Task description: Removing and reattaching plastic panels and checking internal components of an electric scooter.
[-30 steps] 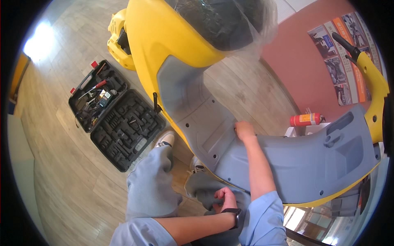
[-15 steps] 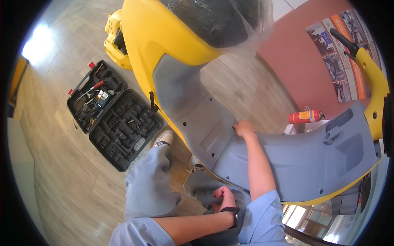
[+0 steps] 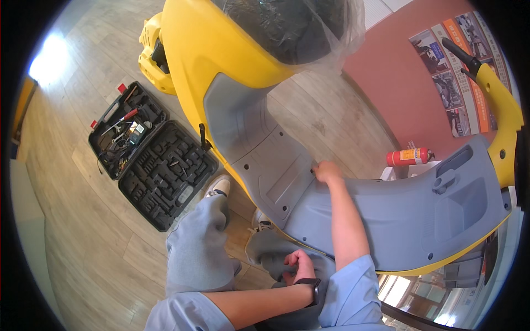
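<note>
The yellow-and-grey scooter body (image 3: 381, 215) lies across the view, with dark round holes or fasteners in its grey footboard (image 3: 270, 171). At the far edge of that footboard, my right hand (image 3: 328, 172) has its fingertips pressed together at a small dark spot; what they pinch, if anything, is too small to make out. My left hand (image 3: 298, 267), below a black wristwatch (image 3: 316, 288), rests over my leg with its fingers curled in. Whatever might be inside those fingers is hidden.
An open black tool case (image 3: 160, 171) with several loose tools lies on the wooden floor to the left. Behind it sits a yellow part (image 3: 157, 63). Clear plastic film covers the scooter's dark seat (image 3: 292, 27). A red fire extinguisher (image 3: 409, 156) is at the right.
The whole view has shifted very slightly to the left. Both hands keep their places, the right at the footboard edge and the left over my leg.
</note>
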`<state>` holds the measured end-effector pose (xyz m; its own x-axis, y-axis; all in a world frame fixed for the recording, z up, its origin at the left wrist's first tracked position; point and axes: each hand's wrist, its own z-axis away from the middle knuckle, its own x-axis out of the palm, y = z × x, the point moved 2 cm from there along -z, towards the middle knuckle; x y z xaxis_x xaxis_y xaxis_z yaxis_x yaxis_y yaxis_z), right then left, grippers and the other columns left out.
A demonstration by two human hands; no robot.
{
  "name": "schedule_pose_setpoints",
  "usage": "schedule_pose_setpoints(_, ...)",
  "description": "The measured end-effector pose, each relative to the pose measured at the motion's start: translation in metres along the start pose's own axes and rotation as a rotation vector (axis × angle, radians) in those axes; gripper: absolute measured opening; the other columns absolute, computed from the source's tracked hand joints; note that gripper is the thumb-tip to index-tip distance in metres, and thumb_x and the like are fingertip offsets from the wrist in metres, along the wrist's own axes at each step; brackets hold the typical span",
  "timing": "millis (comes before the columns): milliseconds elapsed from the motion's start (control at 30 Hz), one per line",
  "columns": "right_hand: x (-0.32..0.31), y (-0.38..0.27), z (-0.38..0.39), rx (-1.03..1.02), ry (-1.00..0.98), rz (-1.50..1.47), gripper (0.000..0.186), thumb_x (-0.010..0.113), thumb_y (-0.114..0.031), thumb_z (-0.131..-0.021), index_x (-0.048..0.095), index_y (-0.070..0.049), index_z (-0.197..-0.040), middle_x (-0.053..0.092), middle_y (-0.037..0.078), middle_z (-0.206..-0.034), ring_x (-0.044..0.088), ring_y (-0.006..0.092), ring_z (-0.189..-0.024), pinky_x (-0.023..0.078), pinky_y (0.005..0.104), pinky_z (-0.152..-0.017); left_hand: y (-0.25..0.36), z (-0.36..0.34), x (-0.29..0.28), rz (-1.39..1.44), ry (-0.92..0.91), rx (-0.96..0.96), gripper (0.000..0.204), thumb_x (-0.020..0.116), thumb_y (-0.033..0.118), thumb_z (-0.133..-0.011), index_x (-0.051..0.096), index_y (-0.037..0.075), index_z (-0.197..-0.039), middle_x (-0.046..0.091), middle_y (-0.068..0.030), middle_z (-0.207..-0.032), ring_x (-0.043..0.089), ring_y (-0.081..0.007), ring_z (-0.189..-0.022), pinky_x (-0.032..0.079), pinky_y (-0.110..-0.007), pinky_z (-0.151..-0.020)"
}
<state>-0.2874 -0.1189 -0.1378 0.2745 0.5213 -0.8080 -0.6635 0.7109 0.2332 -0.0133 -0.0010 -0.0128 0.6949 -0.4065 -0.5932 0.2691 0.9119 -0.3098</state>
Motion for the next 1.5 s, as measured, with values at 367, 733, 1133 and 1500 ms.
schedule_pose_setpoints(367, 0.008, 0.004, -0.001, -0.047, -0.138, 0.036, 0.048, 0.046, -0.04, -0.091, 0.058, -0.004, -0.12, 0.056, 0.018, -0.125, 0.054, 0.0338, -0.114, 0.044, 0.0445, -0.095, -0.002, 0.0, -0.002, -0.01, -0.002, 0.027, 0.029, 0.063, 0.037, -0.081, 0.056, 0.009, -0.085, 0.051, -0.0035, -0.071, 0.042, -0.0144, -0.061, 0.032, -0.031, -0.056)
schedule_pose_setpoints(733, -0.008, -0.004, 0.008, 0.007, 0.058, -0.064, 0.038, 0.047, -0.037, -0.092, 0.065, -0.008, -0.11, 0.063, 0.016, -0.113, 0.059, 0.0345, -0.106, 0.048, 0.0449, -0.087, 0.0, -0.001, -0.002, 0.005, 0.004, 0.038, 0.029, 0.063, 0.036, -0.08, 0.056, 0.008, -0.084, 0.051, -0.0038, -0.071, 0.043, -0.0148, -0.06, 0.033, -0.031, -0.056)
schedule_pose_setpoints(1133, -0.01, -0.006, 0.01, -0.03, -0.037, 0.006, 0.038, 0.048, -0.036, -0.092, 0.065, -0.006, -0.109, 0.061, 0.018, -0.116, 0.057, 0.0334, -0.109, 0.047, 0.0433, -0.089, -0.002, -0.001, 0.0, 0.017, 0.007, 0.028, 0.03, 0.065, 0.036, -0.08, 0.056, 0.007, -0.083, 0.052, -0.0037, -0.071, 0.045, -0.0146, -0.061, 0.032, -0.031, -0.056)
schedule_pose_setpoints(1500, -0.003, -0.009, 0.005, -0.066, -0.131, 0.066, 0.042, 0.048, -0.034, -0.091, 0.058, -0.007, -0.121, 0.056, 0.017, -0.125, 0.053, 0.0322, -0.116, 0.044, 0.0431, -0.095, -0.004, -0.001, 0.002, 0.023, 0.011, 0.024, 0.03, 0.066, 0.036, -0.079, 0.056, 0.008, -0.082, 0.053, -0.0036, -0.071, 0.046, -0.0142, -0.061, 0.032, -0.031, -0.055)
